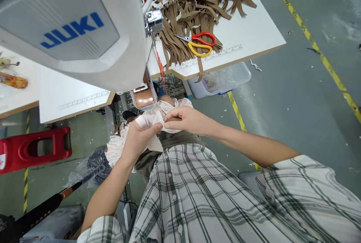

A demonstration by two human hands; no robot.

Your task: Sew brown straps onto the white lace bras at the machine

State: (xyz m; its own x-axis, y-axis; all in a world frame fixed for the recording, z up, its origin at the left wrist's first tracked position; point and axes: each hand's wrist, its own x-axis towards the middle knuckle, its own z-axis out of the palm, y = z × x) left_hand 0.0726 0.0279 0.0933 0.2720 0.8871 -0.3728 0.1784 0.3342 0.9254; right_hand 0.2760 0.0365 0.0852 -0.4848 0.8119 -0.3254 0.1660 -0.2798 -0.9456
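Pale cream fabric (152, 119) is stretched between my two hands, above my lap and just below the sewing machine's narrow arm end. My left hand (137, 139) grips it with the thumb on top. Close beside it, my right hand (186, 120) pinches the cloth's edge between thumb and fingers. Something brownish shows under the right fingers, but I cannot tell what it is. Gathered, ruffled cream cloth (114, 147) hangs lower left over my knee. The JUKI sewing machine (84, 28) looms above, its rounded arm end (143, 98) almost touching the fabric.
Red-and-yellow-handled scissors (201, 43) lie on a heap of brown strips (194, 9) on the white table (262, 32). Under its edge sits a clear plastic bin (225, 79). A red plastic stool (34, 149) stands at left. Threads and scraps litter the floor.
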